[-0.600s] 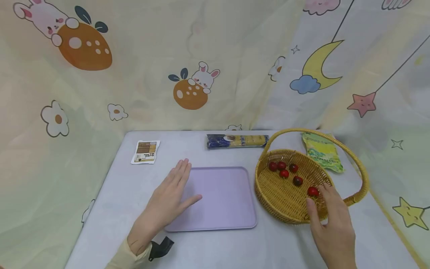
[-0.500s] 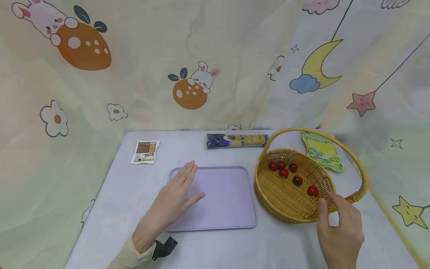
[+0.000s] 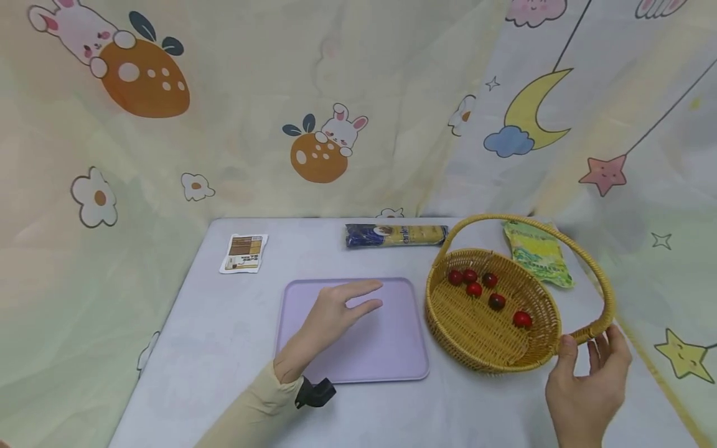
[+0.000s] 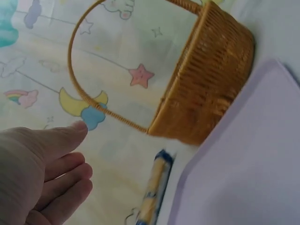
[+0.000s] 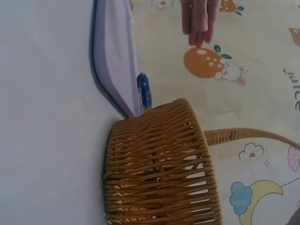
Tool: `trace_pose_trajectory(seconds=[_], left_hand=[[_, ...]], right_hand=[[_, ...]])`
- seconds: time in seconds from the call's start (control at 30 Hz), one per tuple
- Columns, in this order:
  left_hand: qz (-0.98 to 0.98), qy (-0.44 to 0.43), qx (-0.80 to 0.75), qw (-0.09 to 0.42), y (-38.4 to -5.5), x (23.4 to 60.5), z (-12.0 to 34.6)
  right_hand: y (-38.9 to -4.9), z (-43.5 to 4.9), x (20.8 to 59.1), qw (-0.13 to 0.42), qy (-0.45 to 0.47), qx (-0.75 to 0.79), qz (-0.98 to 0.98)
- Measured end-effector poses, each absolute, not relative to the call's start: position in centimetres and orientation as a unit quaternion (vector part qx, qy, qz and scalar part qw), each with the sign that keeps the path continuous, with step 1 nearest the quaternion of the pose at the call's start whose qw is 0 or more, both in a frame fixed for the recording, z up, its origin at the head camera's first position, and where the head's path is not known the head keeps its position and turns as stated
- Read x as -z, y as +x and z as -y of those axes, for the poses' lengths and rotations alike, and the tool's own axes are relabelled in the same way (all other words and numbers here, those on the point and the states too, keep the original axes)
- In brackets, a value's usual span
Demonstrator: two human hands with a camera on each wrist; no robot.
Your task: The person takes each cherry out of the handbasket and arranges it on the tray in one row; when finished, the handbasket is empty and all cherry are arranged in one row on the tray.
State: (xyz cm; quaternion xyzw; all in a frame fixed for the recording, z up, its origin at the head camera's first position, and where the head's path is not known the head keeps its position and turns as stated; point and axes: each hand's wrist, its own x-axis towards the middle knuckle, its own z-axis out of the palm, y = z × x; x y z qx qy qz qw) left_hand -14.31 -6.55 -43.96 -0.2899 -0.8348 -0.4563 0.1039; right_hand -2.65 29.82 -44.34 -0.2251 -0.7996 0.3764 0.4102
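Observation:
A wicker basket [image 3: 487,348] with a tall handle stands at the right, several dark red cherries [image 3: 496,302] inside. My right hand [image 3: 588,386] holds the basket where handle meets rim, its thumb at the rim and its fingers at the handle's outer side. Only a sliver of that hand shows in the right wrist view. My left hand [image 3: 336,314] hovers over a flat lilac tray [image 3: 392,361] and holds nothing. Its thumb and fingers point right, apart from each other. In the left wrist view, the left hand [image 4: 47,173] appears with relaxed fingers.
Behind the tray lies a long blue and yellow packet [image 3: 396,235]. A green-yellow bag [image 3: 538,252] rests behind the basket. At the back left is a small white and brown sachet [image 3: 244,254]. A patterned curtain [image 3: 252,155] hangs behind the table.
My right hand has moved right from above the front cherry to the basket's handle base. My left hand has shifted right over the tray and turned. The basket and cherries stay put.

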Motion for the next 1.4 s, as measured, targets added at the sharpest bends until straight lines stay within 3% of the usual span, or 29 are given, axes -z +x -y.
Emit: trace_pose_trajectory(seconds=[0.17,0.47,0.8,1.4], left_hand=[[0.799,-0.246,0.549,-0.01,-15.6,43.9,3.9],[0.73,-0.208,0.643,-0.096,-17.9,43.7,-0.5],[0.722,-0.199,0.654,-0.106,-20.2,43.4,-6.3],[0.781,-0.216,0.574,-0.12,-20.4,44.2,-14.0]], right_hand=[[-3.3,-30.7,45.2,0.396,-0.217,-0.393,0.801],[-4.2,-31.3,45.6,0.421,-0.221,-0.384,0.791],[-4.1,-31.0,45.4,0.418,-0.225,-0.373,0.797],[-3.8,-31.1,45.7,0.418,-0.233,-0.352,0.804]])
